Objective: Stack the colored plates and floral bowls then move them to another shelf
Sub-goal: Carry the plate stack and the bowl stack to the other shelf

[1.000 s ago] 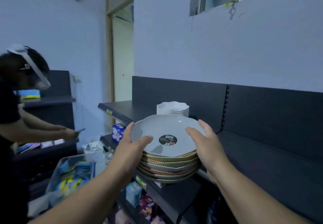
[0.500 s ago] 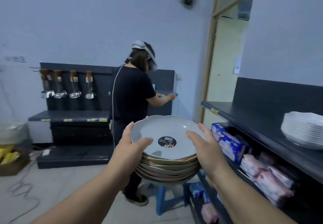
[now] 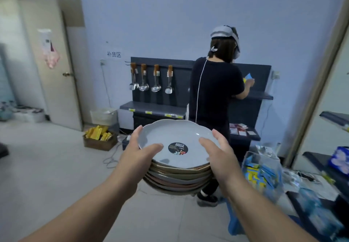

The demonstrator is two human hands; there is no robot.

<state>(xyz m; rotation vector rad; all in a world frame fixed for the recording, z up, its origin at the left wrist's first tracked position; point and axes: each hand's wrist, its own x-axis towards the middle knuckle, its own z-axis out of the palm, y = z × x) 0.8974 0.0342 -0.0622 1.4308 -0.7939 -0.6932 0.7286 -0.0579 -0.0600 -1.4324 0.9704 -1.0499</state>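
Note:
I carry a stack of colored plates [image 3: 177, 177] in front of my chest, in mid-air over the floor. The top plate [image 3: 175, 138] is pale grey-blue with a scalloped rim and a round black sticker near its middle. Below it lie several plates in brown, tan and grey. My left hand [image 3: 137, 158] grips the stack's left side, thumb on the top plate. My right hand [image 3: 219, 156] grips the right side the same way. No floral bowls are in view.
A person in black [image 3: 215, 94] stands right ahead at a dark shelf unit [image 3: 154, 109] hung with ladles. A bin of blue and yellow packets [image 3: 262, 172] sits at my right, a box of yellow items [image 3: 99, 138] at the left, a door [image 3: 54, 68] beyond.
My view has swung left, away from the wall shelf with the white bowls, toward the room and the person. The plate stack stays held between both hands.

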